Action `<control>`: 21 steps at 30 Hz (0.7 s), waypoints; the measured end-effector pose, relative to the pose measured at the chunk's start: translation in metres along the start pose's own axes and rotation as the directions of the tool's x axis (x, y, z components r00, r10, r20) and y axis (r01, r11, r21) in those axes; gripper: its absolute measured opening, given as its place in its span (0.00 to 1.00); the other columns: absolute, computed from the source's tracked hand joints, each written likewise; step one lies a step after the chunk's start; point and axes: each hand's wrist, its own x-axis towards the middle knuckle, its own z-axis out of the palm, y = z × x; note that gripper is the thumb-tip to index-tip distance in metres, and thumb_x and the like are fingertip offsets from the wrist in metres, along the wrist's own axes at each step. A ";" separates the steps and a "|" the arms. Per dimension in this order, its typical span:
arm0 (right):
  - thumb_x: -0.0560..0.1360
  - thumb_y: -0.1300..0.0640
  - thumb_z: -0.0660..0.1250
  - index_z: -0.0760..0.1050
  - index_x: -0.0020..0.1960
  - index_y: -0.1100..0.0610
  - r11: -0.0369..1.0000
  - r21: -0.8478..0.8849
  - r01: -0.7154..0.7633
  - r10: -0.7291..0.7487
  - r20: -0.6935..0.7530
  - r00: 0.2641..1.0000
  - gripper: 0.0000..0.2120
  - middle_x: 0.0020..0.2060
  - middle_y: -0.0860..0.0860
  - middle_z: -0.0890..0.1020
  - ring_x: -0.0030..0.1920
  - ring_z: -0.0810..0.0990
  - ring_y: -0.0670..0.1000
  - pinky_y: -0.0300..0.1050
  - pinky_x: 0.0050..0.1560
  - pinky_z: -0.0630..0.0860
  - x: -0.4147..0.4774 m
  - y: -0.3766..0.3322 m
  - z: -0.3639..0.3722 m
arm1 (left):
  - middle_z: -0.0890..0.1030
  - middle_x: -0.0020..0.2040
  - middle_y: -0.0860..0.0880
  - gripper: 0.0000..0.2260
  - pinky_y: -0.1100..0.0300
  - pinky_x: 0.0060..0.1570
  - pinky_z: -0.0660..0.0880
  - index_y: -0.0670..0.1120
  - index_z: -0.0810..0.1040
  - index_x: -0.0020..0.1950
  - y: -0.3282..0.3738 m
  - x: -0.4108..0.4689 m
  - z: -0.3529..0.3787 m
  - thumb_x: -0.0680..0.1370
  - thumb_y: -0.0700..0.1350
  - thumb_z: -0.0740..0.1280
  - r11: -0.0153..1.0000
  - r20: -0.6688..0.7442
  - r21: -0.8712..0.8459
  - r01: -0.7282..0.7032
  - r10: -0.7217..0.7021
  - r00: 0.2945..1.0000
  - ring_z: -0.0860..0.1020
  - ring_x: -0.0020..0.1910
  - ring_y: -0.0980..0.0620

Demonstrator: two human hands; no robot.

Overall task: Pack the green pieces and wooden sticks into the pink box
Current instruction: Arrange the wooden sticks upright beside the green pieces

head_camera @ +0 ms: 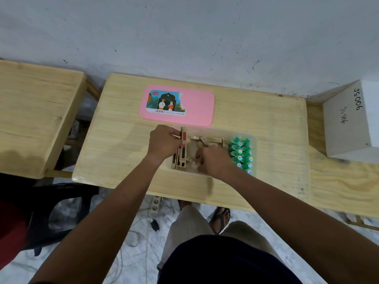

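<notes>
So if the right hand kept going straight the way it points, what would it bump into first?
Most likely the wooden sticks standing in a row, which the left hand grips. The right hand points left toward them. Depth is hard to judge, so it might pass above.

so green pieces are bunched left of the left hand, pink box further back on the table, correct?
Not quite: the head view shows the green pieces bunched right of the right hand, not left of the left hand, which grips wooden sticks. The pink box does lie further back on the table.
</notes>
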 end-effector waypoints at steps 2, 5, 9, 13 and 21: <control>0.74 0.47 0.68 0.81 0.52 0.50 0.999 -0.050 0.000 -0.004 -0.075 0.997 0.11 0.47 0.57 0.84 0.50 0.82 0.61 0.52 0.51 0.79 -0.001 -0.001 -0.002 | 0.85 0.44 0.44 0.14 0.57 0.46 0.82 0.41 0.84 0.50 -0.001 0.003 0.000 0.67 0.41 0.79 0.997 0.026 0.077 -0.028 0.026 0.999 0.84 0.39 0.49; 0.76 0.49 0.65 0.80 0.49 0.52 0.977 0.202 -0.073 0.101 -0.135 0.986 0.09 0.42 0.54 0.84 0.43 0.82 0.58 0.48 0.44 0.78 -0.001 0.004 -0.007 | 0.83 0.45 0.47 0.14 0.70 0.36 0.75 0.41 0.84 0.51 -0.003 0.003 0.005 0.68 0.42 0.79 0.981 0.059 0.183 -0.066 0.057 0.997 0.81 0.38 0.53; 0.73 0.63 0.69 0.80 0.52 0.59 0.534 0.809 -0.247 0.293 0.096 0.951 0.08 0.35 0.55 0.79 0.31 0.75 0.54 0.45 0.32 0.73 -0.003 0.015 -0.022 | 0.84 0.48 0.45 0.13 0.62 0.44 0.76 0.42 0.85 0.50 -0.008 0.007 0.015 0.67 0.43 0.79 0.980 0.070 0.190 -0.056 0.044 0.997 0.82 0.45 0.49; 0.73 0.68 0.68 0.80 0.54 0.58 0.374 0.892 -0.254 0.268 0.159 0.950 0.11 0.35 0.52 0.81 0.30 0.77 0.50 0.39 0.29 0.74 -0.010 0.016 -0.036 | 0.84 0.49 0.44 0.12 0.61 0.46 0.77 0.41 0.85 0.51 -0.011 0.009 0.020 0.68 0.41 0.78 0.981 0.093 0.188 -0.041 0.024 0.995 0.83 0.47 0.48; 0.72 0.67 0.69 0.77 0.53 0.56 0.508 0.830 -0.228 0.208 0.139 0.968 0.12 0.40 0.57 0.82 0.40 0.80 0.56 0.62 0.49 0.82 -0.002 0.009 -0.022 | 0.84 0.41 0.45 0.08 0.58 0.44 0.80 0.41 0.85 0.44 -0.012 0.008 0.026 0.67 0.40 0.78 0.976 0.138 0.213 -0.043 0.013 0.990 0.83 0.42 0.47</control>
